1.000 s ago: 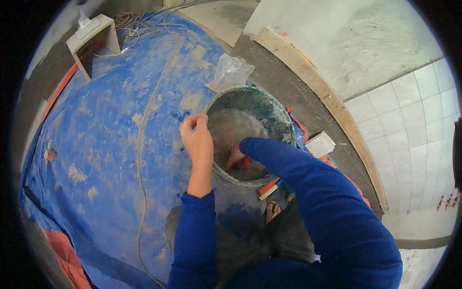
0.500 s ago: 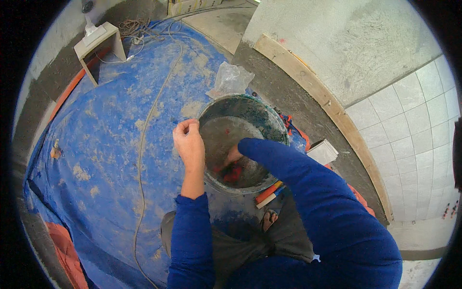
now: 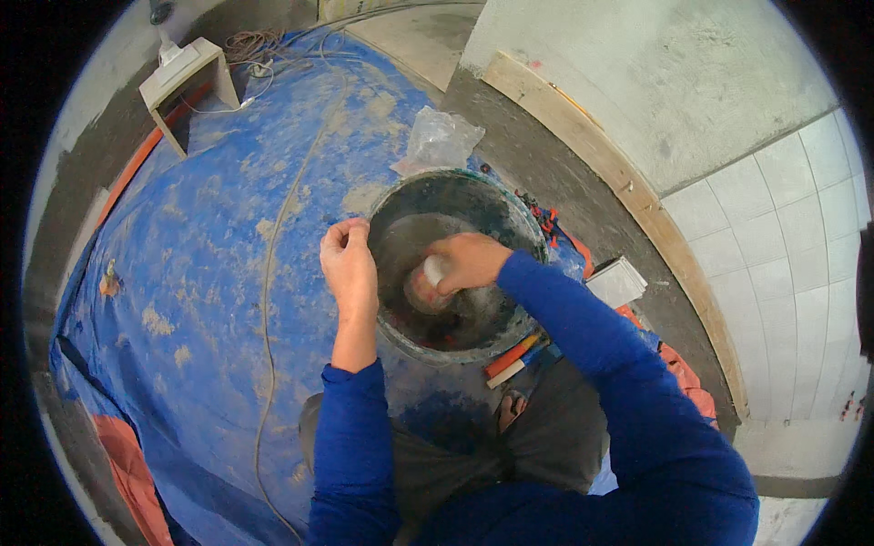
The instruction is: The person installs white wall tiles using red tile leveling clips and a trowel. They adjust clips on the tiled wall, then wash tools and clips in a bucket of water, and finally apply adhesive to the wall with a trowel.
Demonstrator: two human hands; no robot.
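Observation:
A round dark bucket (image 3: 531,314) stands before me with murky grey water (image 3: 401,238) in it. Inside its rim, my right hand (image 3: 473,262) is closed around a rounded pink-and-white thing (image 3: 424,289), blurred so that its kind does not show. That thing is over the water; whether it touches the surface I cannot tell. By the left side of the rim, my left hand (image 3: 350,268) is raised with thumb and fingers pinched together. Anything between those fingertips is too small to make out.
Under the bucket spreads a dusty blue tarp (image 3: 209,273), with a cable (image 3: 269,337) across it. A clear plastic bag (image 3: 437,138) lies behind the bucket. White tiles (image 3: 617,282) and small red-and-black pieces (image 3: 546,218) lie to the right. A small stand (image 3: 187,77) is far left.
My right hand has come up from deep in the bucket's water, bringing the pink-and-white thing into sight. My left hand stays pinched by the rim, almost unmoved.

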